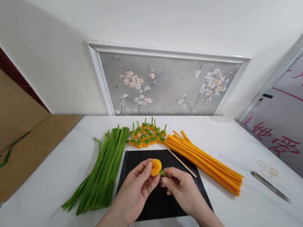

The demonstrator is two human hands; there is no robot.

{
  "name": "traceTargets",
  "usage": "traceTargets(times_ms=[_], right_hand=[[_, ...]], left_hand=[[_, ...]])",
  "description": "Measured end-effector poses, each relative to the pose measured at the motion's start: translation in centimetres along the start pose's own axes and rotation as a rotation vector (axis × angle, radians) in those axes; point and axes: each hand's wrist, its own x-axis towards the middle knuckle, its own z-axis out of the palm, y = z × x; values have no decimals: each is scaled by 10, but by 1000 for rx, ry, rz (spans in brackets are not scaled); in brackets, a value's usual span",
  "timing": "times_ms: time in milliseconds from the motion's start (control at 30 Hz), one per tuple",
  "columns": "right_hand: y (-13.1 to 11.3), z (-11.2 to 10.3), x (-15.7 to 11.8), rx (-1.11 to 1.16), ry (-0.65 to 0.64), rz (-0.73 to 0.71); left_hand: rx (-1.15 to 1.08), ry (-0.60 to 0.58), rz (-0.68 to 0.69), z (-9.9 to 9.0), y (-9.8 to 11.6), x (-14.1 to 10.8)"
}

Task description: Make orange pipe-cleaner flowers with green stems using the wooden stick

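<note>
Between the fingers of my left hand point(137, 188) is a small orange pipe-cleaner pumpkin point(156, 167), held above a black mat point(165, 205). My right hand point(181, 186) pinches the green pipe-cleaner stem point(162, 172) that sticks out of the pumpkin's right side. Its fingertips hide most of that stem. Beyond the mat stands a cluster of finished pumpkins point(148, 134), orange with green tops and upright stems. A bundle of green pipe cleaners point(104, 171) lies left of the mat, and a bundle of orange pipe cleaners point(204, 161) lies to its right.
A thin wooden stick point(182, 163) rests across the mat's far right part. Farther right on the white table point(252, 219) are pointed metal tweezers point(270, 186) and several rubber bands point(266, 170). A wall with a framed floral panel point(170, 89) rises behind; a cardboard box point(1, 123) stands at left.
</note>
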Motion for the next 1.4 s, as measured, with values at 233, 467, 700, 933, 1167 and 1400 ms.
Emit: traceTargets(times_ms=[233,467,700,933,1167,1400], right_hand=[[-3,-2,-1,-363,122,-171],[-8,-10,3,-709,215,-214],[-38,-20,29,-1093,122,-196],[-58,-7,34,-1313,-75,-234],[-69,-6,34,-1432,-208,-243],[-64,2,32,-1454,-265,-378]], left_hand=[[-36,13,39,-7,-2,8],[-113,-14,-90,-19,-14,21],[-182,-98,-143,-28,-20,28],[116,-113,136,-32,-21,28],[246,-75,215,-31,-23,30],[287,-144,195,-29,-23,25]])
